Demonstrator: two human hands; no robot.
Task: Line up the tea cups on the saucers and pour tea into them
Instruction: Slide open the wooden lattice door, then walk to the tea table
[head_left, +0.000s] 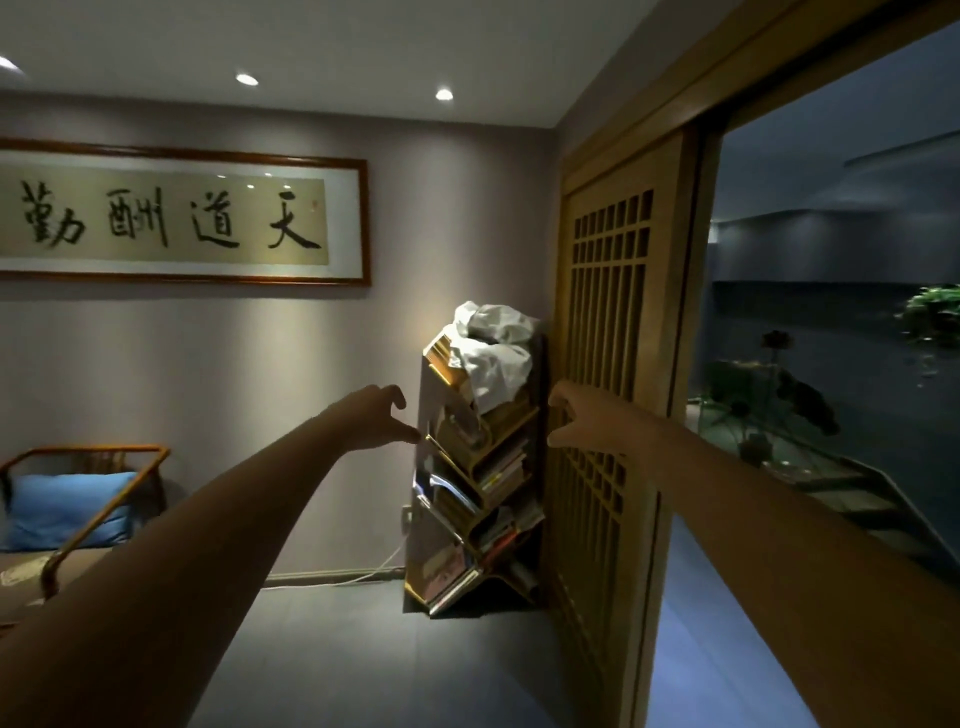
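Tea cups, saucers and teapot are nowhere seen. The left hand (376, 418) and right hand (579, 421) are stretched forward, fingers apart and empty, flanking the bookshelf (475, 467), likely only as a starting gesture.

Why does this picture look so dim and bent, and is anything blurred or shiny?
Head view: the room is lit only by small ceiling spotlights, so both arms are shadowed; the wide lens bows the wooden lattice door and ceiling lines; spotlight glare dots the glass of the framed calligraphy; the left hand and right hand look slightly soft; the plant outside is blurred.
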